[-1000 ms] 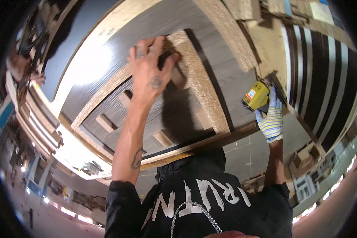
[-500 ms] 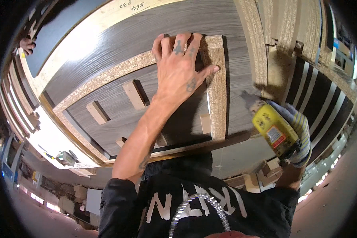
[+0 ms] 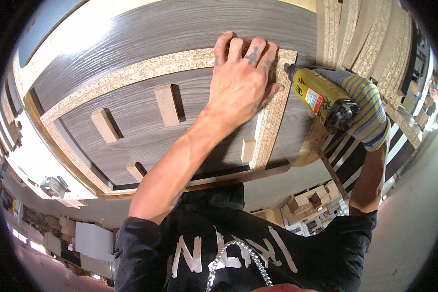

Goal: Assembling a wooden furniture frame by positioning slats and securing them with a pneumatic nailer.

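Yellow power tool is held in the gloved right hand, fingers wrapped fully round its body; its nose is pressed against the outer face of the chipboard frame, just beside the left hand. Bare left hand is laid flat, fingers spread slightly and curled over the frame's far top corner; nothing is enclosed in it. Under the palm, the frame is seen resting on a grey wood-grain panel. Small wooden blocks are stood inside the frame, well to the left of the left hand.

Compared with half a second ago, the tool has been brought up from lower right to the frame edge. The left hand remains on the same corner.
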### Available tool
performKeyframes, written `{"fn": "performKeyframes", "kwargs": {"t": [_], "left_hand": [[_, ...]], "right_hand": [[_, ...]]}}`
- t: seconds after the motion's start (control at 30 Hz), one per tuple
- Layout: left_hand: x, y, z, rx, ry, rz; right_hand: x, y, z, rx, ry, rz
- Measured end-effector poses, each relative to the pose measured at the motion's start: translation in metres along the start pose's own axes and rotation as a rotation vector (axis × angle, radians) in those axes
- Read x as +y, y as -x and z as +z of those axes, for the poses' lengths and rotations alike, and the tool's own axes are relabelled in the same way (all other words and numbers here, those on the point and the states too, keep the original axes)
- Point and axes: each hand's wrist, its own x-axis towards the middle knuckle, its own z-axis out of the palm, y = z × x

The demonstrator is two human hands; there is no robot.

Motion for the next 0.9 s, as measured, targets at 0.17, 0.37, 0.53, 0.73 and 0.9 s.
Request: {"fn": "performKeyframes", "kwargs": {"t": [0.17,0.37,0.53,0.73,0.9], "left_hand": [[-0.001,0.001,0.000,0.008,0.000,-0.001],[0.001,-0.001,0.001,-0.003,-0.006,-0.003],[0.000,0.000,0.002,-0.005,0.001,0.001],[-0.001,0.000,0.002,0.005,0.015,0.006],[-0.001,0.000,0.001,0.017,0.033,0.011]], "right_hand": [[-0.003,-0.004,-0.005,-0.044,0.023,0.067],[-0.007,-0.002,-0.007,-0.011,0.049,0.022],[0.007,-0.001,-0.004,-0.029,0.026,0.029],[0.009,0.000,-0.002,-0.026,-0.039,0.085],[0.008,0.002,-0.001,-0.004,-0.055,0.130]]}}
